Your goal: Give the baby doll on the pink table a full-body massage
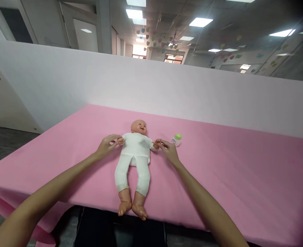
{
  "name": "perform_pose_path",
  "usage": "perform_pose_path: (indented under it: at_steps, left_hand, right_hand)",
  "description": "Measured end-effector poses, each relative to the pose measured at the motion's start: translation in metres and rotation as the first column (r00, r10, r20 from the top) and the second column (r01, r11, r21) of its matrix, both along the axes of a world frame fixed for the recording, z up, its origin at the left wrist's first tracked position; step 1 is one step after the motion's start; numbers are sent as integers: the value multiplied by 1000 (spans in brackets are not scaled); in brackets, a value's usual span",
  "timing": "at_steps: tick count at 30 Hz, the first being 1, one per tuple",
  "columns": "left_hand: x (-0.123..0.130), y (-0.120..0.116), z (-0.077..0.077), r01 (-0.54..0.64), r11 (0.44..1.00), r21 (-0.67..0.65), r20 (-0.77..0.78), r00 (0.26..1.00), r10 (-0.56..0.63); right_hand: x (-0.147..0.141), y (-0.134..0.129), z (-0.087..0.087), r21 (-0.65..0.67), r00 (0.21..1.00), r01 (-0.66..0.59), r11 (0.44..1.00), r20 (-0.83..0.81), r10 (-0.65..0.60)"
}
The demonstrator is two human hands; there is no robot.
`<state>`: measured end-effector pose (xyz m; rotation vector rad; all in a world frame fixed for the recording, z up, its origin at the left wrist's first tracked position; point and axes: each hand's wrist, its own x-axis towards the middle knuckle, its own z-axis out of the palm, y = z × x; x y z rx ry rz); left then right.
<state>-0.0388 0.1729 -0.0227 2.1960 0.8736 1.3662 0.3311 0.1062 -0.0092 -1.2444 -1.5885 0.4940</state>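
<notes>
A baby doll (136,145) with a white cloth body lies on its back on the pink-covered table (218,178), its bare feet at the near edge. My left hand (107,145) pinches the doll's small hand on the left side between thumb and fingers. On the other side, my right hand (169,151) has its fingers closed on the doll's other hand. Both doll arms are spread a little outward. Just beyond my right hand stands a small bottle (176,140) with a green cap and a label too small to read.
A low white partition (151,87) runs along the table's far side. The pink cloth hangs over the front and left edges. My dark-clad legs (97,228) are below the near edge. A door (2,92) is at the far left.
</notes>
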Motion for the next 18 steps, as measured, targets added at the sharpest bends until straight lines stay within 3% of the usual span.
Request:
perform_pose_path:
  at_steps: [4,7,9,13,15,18]
  left_hand:
    - [44,41,19,-168,969,-184,316,923,220]
    - [69,79,20,-186,926,-327,358,883,304]
    - [76,102,16,-228,862,-453,283,880,382]
    - [74,138,3,-387,700,-600,-35,887,460]
    - [70,150,-5,-424,657,-623,-140,887,440]
    - [67,160,-15,-447,639,-626,-209,886,414]
  right_hand:
    - [-5,58,14,-92,973,94,991,-202,-111]
    - [-7,96,12,-270,948,161,949,-226,-225]
    - [-8,115,6,-358,939,187,915,-209,-274]
    - [-11,139,-8,-434,933,213,875,-176,-314]
    - [-12,144,-14,-465,930,224,856,-162,-331]
    - [-13,148,-22,-501,927,231,834,-148,-346]
